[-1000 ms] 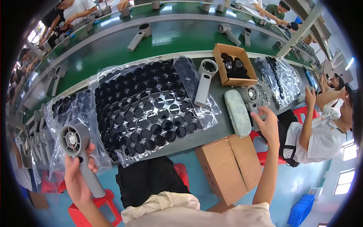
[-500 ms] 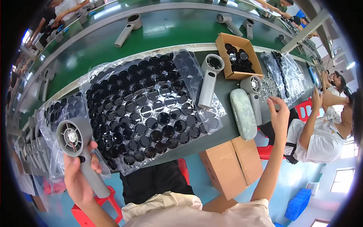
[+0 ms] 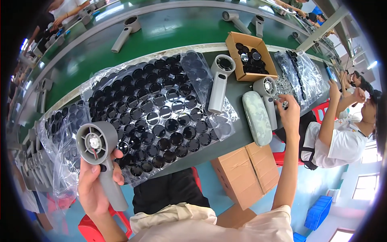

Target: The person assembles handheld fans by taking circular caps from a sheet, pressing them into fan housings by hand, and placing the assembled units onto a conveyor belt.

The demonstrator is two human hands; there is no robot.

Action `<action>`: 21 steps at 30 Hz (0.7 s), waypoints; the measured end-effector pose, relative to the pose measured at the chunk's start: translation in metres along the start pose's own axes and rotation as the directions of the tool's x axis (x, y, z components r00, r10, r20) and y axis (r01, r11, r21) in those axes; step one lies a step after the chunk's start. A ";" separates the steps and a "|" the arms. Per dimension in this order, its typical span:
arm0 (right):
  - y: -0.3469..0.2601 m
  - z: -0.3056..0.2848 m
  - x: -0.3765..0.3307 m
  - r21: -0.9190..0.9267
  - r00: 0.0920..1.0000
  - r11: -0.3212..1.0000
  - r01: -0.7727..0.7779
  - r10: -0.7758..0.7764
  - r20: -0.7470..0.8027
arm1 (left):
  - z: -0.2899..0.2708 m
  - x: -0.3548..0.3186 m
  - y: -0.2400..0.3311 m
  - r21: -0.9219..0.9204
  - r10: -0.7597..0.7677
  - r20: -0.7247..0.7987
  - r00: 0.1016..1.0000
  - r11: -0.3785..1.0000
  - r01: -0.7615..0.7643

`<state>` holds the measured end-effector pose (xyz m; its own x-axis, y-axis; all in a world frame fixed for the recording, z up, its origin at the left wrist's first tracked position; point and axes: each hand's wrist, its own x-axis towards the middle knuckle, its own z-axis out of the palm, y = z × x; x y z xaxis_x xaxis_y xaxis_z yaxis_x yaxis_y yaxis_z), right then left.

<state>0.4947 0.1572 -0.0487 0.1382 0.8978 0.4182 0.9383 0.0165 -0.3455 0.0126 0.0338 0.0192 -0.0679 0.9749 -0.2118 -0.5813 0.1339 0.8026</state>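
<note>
A grey handheld fan [image 3: 98, 145] is gripped by its handle in my left hand [image 3: 90, 189], at the lower left. Its round ring faces up at me, showing spokes and a white hub with a red wire. My right hand [image 3: 291, 115] is at a pile of small pale parts [image 3: 284, 86] on the right. Its thumb and forefinger curl together as in a pinch; whatever lies between them is too small to make out. Beside that hand lies another grey fan [image 3: 269, 101]. Left of this one is a pale patterned oblong case [image 3: 257, 119].
Clear bags with many black round caps [image 3: 161, 117] cover the dark table. Another fan [image 3: 220, 86] lies across them. An open carton [image 3: 264, 76] holds more caps. Beyond runs a green conveyor [image 3: 177, 30] with fans. Below stands a brown box [image 3: 246, 173]; a co-worker [image 3: 336, 141] sits right.
My left hand has carried the fan rightward and slightly up. My right hand has come left to the small parts, its fingers drawing closer together. The whole view has shifted slightly.
</note>
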 end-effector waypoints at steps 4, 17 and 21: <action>0.011 -0.003 0.000 -0.087 0.997 0.996 0.028 -0.022 0.070 | 0.000 0.001 -0.003 0.012 -0.002 -0.005 1.000 1.000 0.002; 0.013 -0.010 -0.014 -0.074 0.996 0.997 0.029 -0.022 0.089 | 0.006 0.004 0.003 -0.133 -0.055 0.100 0.993 0.989 0.068; 0.021 -0.004 -0.006 -0.049 0.998 0.999 0.003 0.000 0.058 | 0.007 0.002 0.004 -0.143 -0.102 0.105 0.989 0.983 0.116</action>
<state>0.5147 0.1500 -0.0547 0.1195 0.9219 0.3686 0.9531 -0.0026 -0.3025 0.0157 0.0374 0.0258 0.0769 0.9694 -0.2331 -0.6951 0.2197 0.6845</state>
